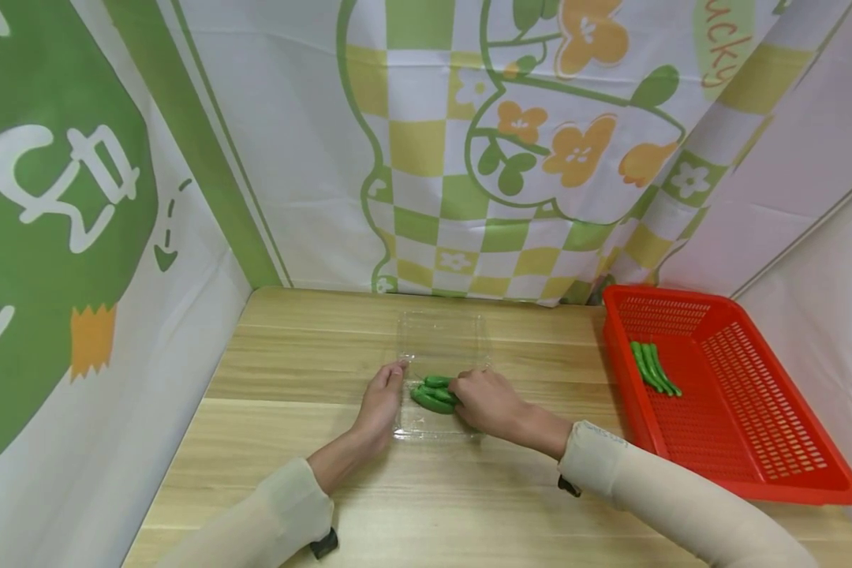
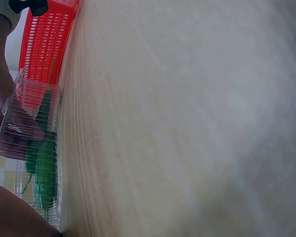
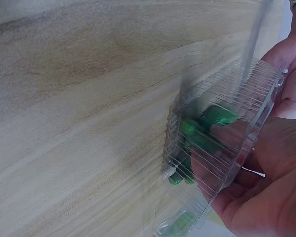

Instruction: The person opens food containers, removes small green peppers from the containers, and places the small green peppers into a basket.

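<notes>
A clear plastic clamshell box (image 1: 426, 435) lies on the table with its lid (image 1: 440, 335) folded back, away from me. Several green chili peppers (image 1: 433, 401) lie in its near half. My left hand (image 1: 379, 404) holds the box's left side, thumb up at the rim. From the right, my right hand (image 1: 493, 404) reaches in over the side wall, its curled fingers gripping the peppers' right ends. Through the ribbed wall in the right wrist view, the fingers (image 3: 207, 170) show against the peppers (image 3: 219, 116).
A red plastic basket (image 1: 710, 426) stands at the table's right side. Several long green peppers (image 1: 653, 369) lie inside, by its left wall. Printed cloth (image 1: 426, 158) hangs behind the wooden table (image 1: 291, 347), with white and green sheets at the sides.
</notes>
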Tool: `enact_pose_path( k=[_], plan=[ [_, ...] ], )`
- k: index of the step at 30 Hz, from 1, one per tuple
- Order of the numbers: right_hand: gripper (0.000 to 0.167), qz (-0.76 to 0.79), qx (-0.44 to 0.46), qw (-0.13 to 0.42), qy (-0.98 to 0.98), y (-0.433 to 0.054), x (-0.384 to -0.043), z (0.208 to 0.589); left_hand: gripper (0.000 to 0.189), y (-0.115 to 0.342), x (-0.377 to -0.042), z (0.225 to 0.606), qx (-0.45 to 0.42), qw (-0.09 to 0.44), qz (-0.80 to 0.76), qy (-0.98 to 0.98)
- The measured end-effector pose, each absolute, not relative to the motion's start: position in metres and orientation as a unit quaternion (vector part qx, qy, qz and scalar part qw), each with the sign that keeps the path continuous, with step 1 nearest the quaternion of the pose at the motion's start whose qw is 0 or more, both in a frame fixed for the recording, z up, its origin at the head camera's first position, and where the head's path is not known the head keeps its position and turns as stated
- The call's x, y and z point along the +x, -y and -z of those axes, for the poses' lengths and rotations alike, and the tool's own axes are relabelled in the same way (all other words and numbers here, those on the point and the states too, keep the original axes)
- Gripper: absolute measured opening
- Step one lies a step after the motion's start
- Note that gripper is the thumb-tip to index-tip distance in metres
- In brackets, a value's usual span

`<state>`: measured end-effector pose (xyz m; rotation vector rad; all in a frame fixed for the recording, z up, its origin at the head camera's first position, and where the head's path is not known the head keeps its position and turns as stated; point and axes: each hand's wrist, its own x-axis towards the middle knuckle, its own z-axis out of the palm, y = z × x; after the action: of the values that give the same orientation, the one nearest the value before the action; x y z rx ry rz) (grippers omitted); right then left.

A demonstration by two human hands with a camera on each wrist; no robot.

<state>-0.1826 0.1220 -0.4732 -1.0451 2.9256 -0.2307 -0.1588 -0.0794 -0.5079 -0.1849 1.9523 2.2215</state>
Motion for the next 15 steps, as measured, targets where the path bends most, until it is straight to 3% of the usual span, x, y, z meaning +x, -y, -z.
enact_pose_path(
  k=[15],
  plan=[
    [0.006, 0.134, -0.338, 0.016, -0.931, -0.128, -0.182, 0.459, 0.045, 0.08, -0.158, 0.507, -0.063, 0.098, -0.749, -0.652]
  ],
)
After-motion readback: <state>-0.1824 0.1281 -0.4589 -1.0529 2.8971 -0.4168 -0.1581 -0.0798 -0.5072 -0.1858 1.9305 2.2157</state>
